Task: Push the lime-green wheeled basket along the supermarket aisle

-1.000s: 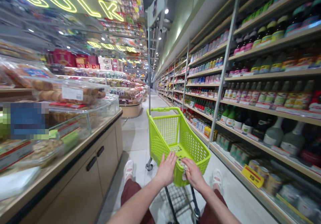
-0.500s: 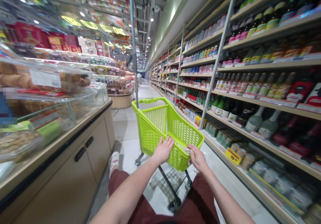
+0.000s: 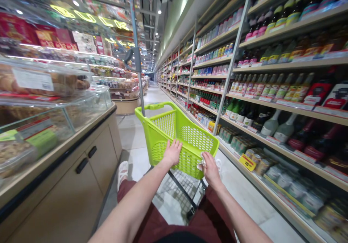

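Observation:
A lime-green plastic shopping cart (image 3: 160, 127) stands in front of me, with perforated walls and dark metal legs. My left hand (image 3: 172, 153) lies over the rim of its near side, fingers hooked over the edge. At the near right corner, my right hand (image 3: 210, 167) pinches a crumpled white tissue (image 3: 201, 162) against the green plastic. The fingertips of that hand partly hide the tissue. No goods are visible inside the part of the basket I can see.
Shelves of bottles and cans (image 3: 244, 119) line the right side, with a yellow price tag (image 3: 247, 162). To the left is a wooden counter (image 3: 89, 170) with packaged food. A grey pole (image 3: 136, 29) rises by the cart's far left corner. Tiled floor (image 3: 153, 90) runs ahead.
The view has shifted slightly, so the cart and shelves appear further left. My right hand's tissue has shifted slightly at the corner. My left hand stays on the rim.

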The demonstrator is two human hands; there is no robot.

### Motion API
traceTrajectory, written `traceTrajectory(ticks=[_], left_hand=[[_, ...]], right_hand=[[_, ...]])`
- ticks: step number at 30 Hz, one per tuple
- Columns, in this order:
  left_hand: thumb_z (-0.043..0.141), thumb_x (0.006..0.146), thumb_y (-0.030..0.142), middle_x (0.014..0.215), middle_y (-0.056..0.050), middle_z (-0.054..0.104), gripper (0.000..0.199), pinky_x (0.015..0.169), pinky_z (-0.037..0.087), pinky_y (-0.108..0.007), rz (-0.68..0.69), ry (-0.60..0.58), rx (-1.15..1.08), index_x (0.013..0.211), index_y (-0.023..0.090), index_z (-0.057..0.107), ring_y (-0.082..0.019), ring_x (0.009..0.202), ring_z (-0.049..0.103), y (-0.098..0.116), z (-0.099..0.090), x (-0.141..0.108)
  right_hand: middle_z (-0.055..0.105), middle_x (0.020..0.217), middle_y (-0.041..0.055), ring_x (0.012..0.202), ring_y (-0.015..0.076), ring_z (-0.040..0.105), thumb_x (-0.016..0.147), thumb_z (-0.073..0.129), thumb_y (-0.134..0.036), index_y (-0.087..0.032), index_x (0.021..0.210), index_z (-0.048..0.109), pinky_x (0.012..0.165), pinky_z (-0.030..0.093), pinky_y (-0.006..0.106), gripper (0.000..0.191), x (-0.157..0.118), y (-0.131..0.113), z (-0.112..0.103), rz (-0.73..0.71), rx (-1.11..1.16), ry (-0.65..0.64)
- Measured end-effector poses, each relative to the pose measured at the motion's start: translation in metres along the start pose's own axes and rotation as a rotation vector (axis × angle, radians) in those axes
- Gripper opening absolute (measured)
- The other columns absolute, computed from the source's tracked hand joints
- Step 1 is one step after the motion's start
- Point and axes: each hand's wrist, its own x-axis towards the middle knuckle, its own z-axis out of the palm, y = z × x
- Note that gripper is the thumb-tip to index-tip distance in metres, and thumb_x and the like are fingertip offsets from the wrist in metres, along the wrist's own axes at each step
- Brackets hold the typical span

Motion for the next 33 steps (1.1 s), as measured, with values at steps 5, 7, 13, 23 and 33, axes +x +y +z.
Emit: traceTrajectory(ticks=[5, 7, 13, 23, 33], left_hand=[[0.047, 0.064, 0.021, 0.14, -0.012, 0.023, 0.074, 0.102, 0.007, -0.052, -0.041, 0.002, -0.034, 0.133, 0.013, 0.021, -0.027, 0.13, 0.011, 0.02, 0.005, -0.002], [0.047, 0.064, 0.024, 0.14, -0.012, 0.023, 0.075, 0.102, 0.006, -0.052, -0.052, 0.017, -0.034, 0.133, 0.012, 0.021, -0.029, 0.13, 0.01, 0.027, 0.008, -0.004], [0.047, 0.066, 0.028, 0.142, -0.008, 0.019, 0.074, 0.104, 0.004, -0.05, 0.01, 0.046, -0.024, 0.133, 0.015, 0.019, -0.026, 0.13, 0.008, 0.018, 0.007, -0.009], [0.041, 0.067, 0.019, 0.142, -0.011, 0.017, 0.07, 0.104, 0.005, -0.048, -0.103, 0.096, 0.064, 0.133, 0.008, 0.02, -0.023, 0.131, 0.007, -0.025, 0.003, -0.016], [0.04, 0.068, 0.02, 0.142, -0.01, 0.018, 0.067, 0.104, 0.004, -0.048, -0.119, 0.168, 0.088, 0.132, 0.008, 0.023, -0.022, 0.131, 0.008, -0.034, -0.006, -0.02]], right_hand=[[0.047, 0.116, 0.0106, 0.112, 0.0235, 0.04, 0.066, 0.035, -0.002, -0.016, 0.115, 0.048, 0.096, 0.035, 0.046, 0.053, 0.006, 0.002, 0.004, 0.046, -0.055, 0.032], [0.047, 0.117, 0.0116, 0.113, 0.0242, 0.038, 0.066, 0.035, -0.001, -0.015, 0.116, 0.047, 0.096, 0.034, 0.047, 0.053, 0.012, -0.005, 0.01, 0.065, -0.061, 0.027], [0.041, 0.123, 0.014, 0.119, 0.0237, 0.033, 0.064, 0.034, 0.0, -0.011, 0.12, 0.044, 0.099, 0.031, 0.044, 0.057, 0.034, -0.033, 0.029, -0.007, -0.02, -0.016], [0.046, 0.121, 0.0103, 0.116, 0.0213, 0.038, 0.065, 0.036, -0.003, -0.015, 0.115, 0.048, 0.097, 0.033, 0.043, 0.053, 0.021, -0.004, 0.004, 0.115, 0.035, 0.133], [0.048, 0.117, 0.0108, 0.111, 0.0216, 0.042, 0.064, 0.035, -0.007, -0.014, 0.108, 0.052, 0.096, 0.034, 0.04, 0.048, 0.055, -0.011, 0.015, 0.287, 0.149, 0.281]])
